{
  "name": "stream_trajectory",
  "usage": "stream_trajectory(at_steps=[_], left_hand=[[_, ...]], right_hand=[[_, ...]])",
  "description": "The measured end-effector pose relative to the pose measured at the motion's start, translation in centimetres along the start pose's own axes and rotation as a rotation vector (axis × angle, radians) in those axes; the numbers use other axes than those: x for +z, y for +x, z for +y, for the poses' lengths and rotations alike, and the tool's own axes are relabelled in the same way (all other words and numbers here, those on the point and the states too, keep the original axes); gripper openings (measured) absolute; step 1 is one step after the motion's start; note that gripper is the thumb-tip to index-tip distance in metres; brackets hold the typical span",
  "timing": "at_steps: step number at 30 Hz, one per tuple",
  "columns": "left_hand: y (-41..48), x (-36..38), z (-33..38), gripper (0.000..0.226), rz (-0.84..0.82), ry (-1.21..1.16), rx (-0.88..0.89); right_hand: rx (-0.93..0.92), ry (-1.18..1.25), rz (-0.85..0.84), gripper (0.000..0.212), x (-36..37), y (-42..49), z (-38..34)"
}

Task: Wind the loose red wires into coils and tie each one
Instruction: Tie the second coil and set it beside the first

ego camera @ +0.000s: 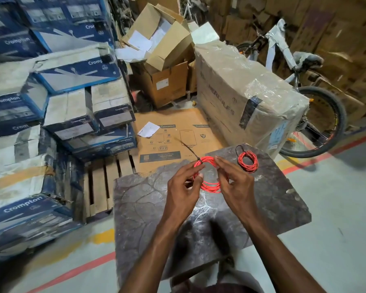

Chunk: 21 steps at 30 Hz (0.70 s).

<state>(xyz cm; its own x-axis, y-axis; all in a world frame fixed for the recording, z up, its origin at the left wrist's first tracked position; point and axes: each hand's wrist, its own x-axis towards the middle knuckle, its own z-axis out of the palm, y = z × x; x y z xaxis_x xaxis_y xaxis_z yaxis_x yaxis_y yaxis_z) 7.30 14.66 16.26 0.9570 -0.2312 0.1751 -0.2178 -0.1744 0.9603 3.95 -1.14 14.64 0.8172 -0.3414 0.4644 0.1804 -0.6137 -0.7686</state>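
Observation:
A coil of red wire hangs above the dark stone-patterned table, held between both hands. My left hand pinches its left side with thumb and fingers. My right hand holds its right side with curled fingers. A black cable tie circles the coil's top left, its long tail pointing up and to the left. A second red coil lies on the table's far right corner, tied with a black tie whose loop sticks up.
Blue and white stacked cartons fill the left. A flat brown carton lies on a wooden pallet beyond the table. A wrapped large box and a bicycle stand at the right.

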Motion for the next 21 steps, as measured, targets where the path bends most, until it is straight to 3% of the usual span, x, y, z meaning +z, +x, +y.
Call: stream_trajectory(at_steps=[7, 13, 21], left_hand=[[3.0, 5.6, -4.6, 0.041, -0.003, -0.017, -0.107], [5.1, 10.8, -9.7, 0.033, -0.025, 0.095, -0.177], [8.5, 16.3, -15.5, 0.031, -0.032, 0.104, -0.266]], right_hand=[[0.067, -0.071, -0.098, 0.039, -0.8, 2.2, 7.1], [0.244, -0.111, -0.246, 0.036, -0.8, 3.8, 13.7], [0.343, -0.231, -0.409, 0.034, 0.1, 6.2, 20.7]])
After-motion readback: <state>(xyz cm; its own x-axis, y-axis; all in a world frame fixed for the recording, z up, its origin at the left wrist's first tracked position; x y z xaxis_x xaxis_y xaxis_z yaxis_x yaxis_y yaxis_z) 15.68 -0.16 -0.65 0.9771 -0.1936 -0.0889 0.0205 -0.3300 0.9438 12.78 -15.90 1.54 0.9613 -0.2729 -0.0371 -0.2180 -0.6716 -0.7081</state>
